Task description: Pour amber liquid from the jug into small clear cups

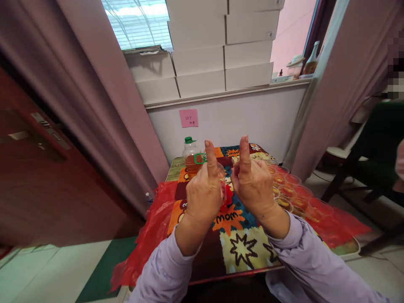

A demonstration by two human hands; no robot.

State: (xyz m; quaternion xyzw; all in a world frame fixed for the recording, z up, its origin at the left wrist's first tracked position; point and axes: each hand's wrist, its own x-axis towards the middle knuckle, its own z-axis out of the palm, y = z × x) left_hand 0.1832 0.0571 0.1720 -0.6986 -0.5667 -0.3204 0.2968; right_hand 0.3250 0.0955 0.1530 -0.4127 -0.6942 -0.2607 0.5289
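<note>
My left hand (204, 191) is raised over the table, fingers curled into a fist and the thumb pointing up. Beside it, at the same height, my right hand (254, 183) makes the same thumb-up fist. Neither shows anything held. Behind the left hand stands a large clear bottle (190, 162) of amber liquid with a green cap and green handle. A clear plastic container (222, 185) with something red and pink around it is partly hidden by that hand. To the right of my right hand, several clear plastic cups (285, 189) hold amber liquid.
A colourful patterned cloth (240, 248) covers the table, with red plastic sheeting (151, 229) at the sides. White boxes (202, 59) are stacked on the windowsill above a pink note (188, 118). A dark chair (369, 147) stands right; a brown door (57, 181) is left.
</note>
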